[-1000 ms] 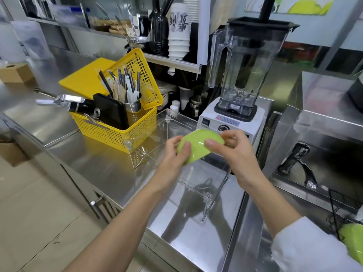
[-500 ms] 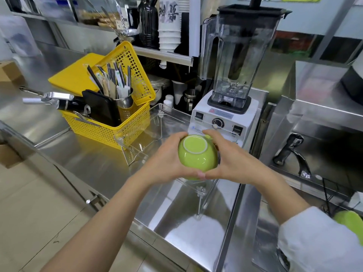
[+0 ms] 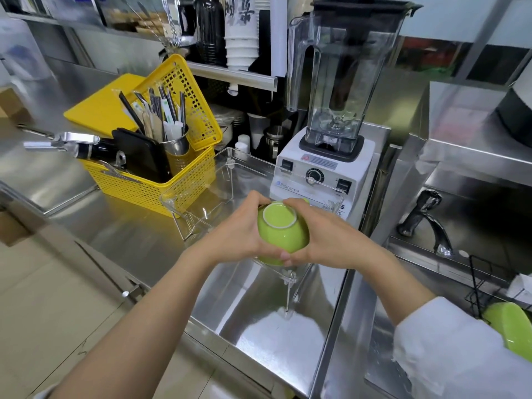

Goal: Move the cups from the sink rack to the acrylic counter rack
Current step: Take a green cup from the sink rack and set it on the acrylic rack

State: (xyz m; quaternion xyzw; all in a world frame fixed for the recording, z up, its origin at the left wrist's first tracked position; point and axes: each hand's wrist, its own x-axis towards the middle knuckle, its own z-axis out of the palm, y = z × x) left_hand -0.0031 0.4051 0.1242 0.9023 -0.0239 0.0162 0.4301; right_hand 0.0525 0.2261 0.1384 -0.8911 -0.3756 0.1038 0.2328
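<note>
Both hands, left hand (image 3: 239,234) and right hand (image 3: 325,240), grip an upside-down green cup (image 3: 280,234) over the clear rack's (image 3: 198,194) near corner. Risk: set too close to that edge, cup tips off onto the counter (image 3: 259,335).

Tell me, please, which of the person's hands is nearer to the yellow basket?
Left. The left hand grips the green cup on the side facing the yellow basket; the right hand holds the cup's far side, towards the sink.

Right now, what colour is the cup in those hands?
Lime green cup, with a white unglazed foot ring; head view.
</note>
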